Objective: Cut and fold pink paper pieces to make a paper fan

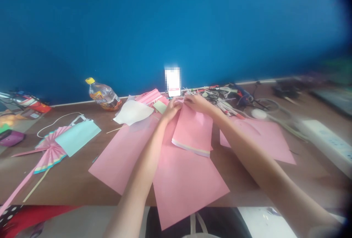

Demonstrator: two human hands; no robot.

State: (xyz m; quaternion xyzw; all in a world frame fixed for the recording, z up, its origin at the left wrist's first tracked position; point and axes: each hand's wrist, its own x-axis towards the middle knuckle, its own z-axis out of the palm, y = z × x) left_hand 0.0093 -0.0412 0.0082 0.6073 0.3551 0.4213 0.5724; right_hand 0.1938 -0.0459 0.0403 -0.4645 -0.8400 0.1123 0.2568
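Note:
A folded pink paper (pixel 194 130) with a pale striped lower edge hangs from both my hands at its far end. My left hand (pixel 172 109) pinches the left corner, and my right hand (pixel 196 103) grips the top edge beside it, with fingers bent. Larger pink sheets (pixel 187 186) lie beneath it, one reaching over the table's front edge. Another pink sheet (pixel 261 139) is under my right forearm. A pleated pink paper (pixel 150 96) and a white piece of paper (pixel 133 112) lie beyond my left hand.
At left are a pink paper fan (pixel 53 146), a light-blue mask (pixel 78 137) and a purple object (pixel 11 138). A yellow-capped bottle (pixel 103 95) leans near the blue wall. Paper scraps (pixel 220 98) crowd the back, beside a bright phone-like screen (pixel 173 80). A white power strip (pixel 330 142) sits right.

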